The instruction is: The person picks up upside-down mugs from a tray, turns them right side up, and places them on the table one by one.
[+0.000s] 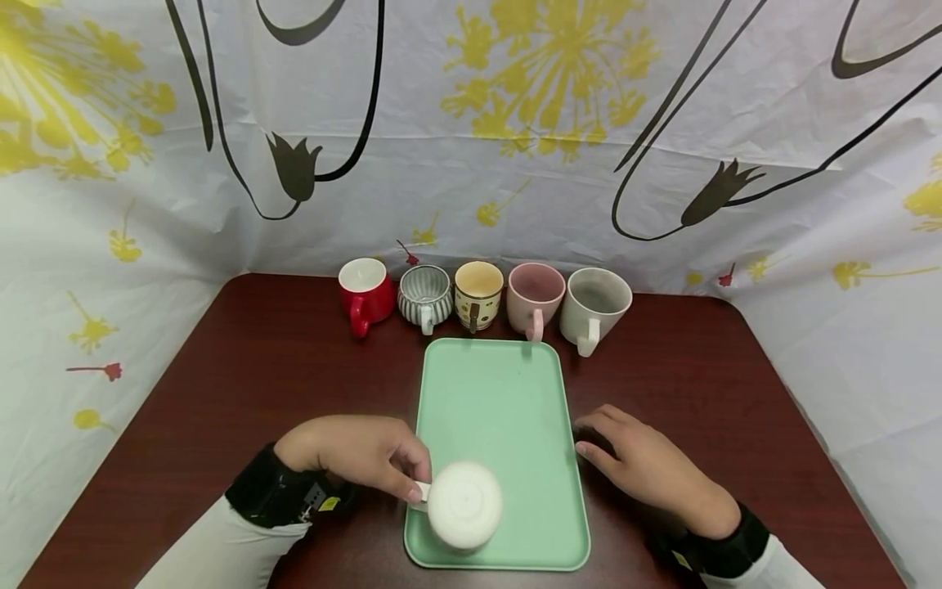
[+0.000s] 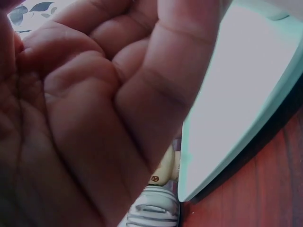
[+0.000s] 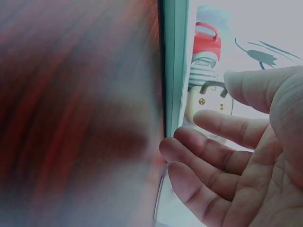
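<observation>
At the near left corner of the light green tray [image 1: 500, 417], a white mug [image 1: 465, 505] is upside down with its base facing up. Its handle points left, and my left hand [image 1: 368, 454] pinches that handle between thumb and fingers. Whether the mug's rim touches the tray cannot be seen. My right hand [image 1: 640, 462] is beside the tray's right edge, holding nothing. In the right wrist view the fingers [image 3: 199, 189] of that hand are loosely bent near the tray's edge. The left wrist view shows mostly my palm, and the mug's handle is hidden there.
Behind the tray stands a row of upright mugs: red [image 1: 366, 294], grey striped [image 1: 425, 296], yellow patterned [image 1: 478, 294], pink [image 1: 535, 298] and light grey [image 1: 594, 307]. Dark wooden table [image 1: 684, 376] surrounds the tray. A patterned cloth [image 1: 441, 180] hangs behind and at both sides.
</observation>
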Demonstrator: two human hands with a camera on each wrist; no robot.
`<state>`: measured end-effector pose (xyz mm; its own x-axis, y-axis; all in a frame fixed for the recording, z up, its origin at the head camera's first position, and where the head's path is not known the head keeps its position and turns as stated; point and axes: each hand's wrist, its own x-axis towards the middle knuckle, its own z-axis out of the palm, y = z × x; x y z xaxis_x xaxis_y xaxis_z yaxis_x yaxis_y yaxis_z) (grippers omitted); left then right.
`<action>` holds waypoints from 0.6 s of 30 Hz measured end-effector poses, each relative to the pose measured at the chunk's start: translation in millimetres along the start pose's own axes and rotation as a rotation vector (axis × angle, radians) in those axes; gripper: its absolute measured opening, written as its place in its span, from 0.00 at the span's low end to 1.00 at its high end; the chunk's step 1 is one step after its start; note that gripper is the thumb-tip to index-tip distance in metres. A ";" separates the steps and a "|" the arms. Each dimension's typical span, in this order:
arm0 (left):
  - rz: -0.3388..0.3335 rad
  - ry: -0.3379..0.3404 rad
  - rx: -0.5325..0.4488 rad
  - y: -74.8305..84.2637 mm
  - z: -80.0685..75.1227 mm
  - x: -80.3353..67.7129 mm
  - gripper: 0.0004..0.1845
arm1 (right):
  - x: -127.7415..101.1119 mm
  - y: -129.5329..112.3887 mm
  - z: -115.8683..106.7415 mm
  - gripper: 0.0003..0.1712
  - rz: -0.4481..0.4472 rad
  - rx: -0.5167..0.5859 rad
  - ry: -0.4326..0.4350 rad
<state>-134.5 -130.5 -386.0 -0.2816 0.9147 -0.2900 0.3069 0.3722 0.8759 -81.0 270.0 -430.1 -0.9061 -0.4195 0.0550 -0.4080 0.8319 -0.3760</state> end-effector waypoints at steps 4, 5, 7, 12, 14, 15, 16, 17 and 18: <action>0.006 -0.032 -0.002 -1.0 0.3 1.4 0.05 | 0.2 0.8 1.1 0.13 0.005 -0.003 -0.008; 0.004 -0.042 -0.005 -1.2 0.5 1.8 0.06 | 0.1 1.1 1.1 0.13 0.009 -0.003 -0.013; 0.006 -0.059 -0.011 -1.6 1.2 3.0 0.08 | 0.0 1.3 1.0 0.14 0.013 -0.003 -0.020; 0.011 -0.076 -0.062 -3.5 3.5 5.7 0.11 | 0.1 1.7 0.6 0.14 0.019 -0.005 -0.031; 0.008 -0.078 -0.080 -4.6 3.8 6.1 0.11 | 0.2 1.6 0.3 0.14 0.017 -0.004 -0.032; 0.007 -0.079 -0.085 -4.8 3.7 6.2 0.11 | 0.3 1.3 0.0 0.14 0.017 -0.003 -0.032; 0.009 -0.080 -0.088 -5.0 3.5 6.3 0.12 | 0.4 1.0 -0.3 0.14 0.016 0.000 -0.031; 0.011 -0.080 -0.087 -5.2 3.3 6.5 0.12 | 0.4 0.7 -0.5 0.14 0.012 0.002 -0.030; 0.011 -0.079 -0.086 -5.2 3.0 6.7 0.12 | 0.3 0.4 -0.6 0.14 0.008 0.005 -0.029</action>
<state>-135.2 -125.9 -393.7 -0.2048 0.9296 -0.3065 0.2294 0.3500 0.9082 -81.5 270.4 -429.7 -0.9058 -0.4230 0.0250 -0.3999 0.8338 -0.3806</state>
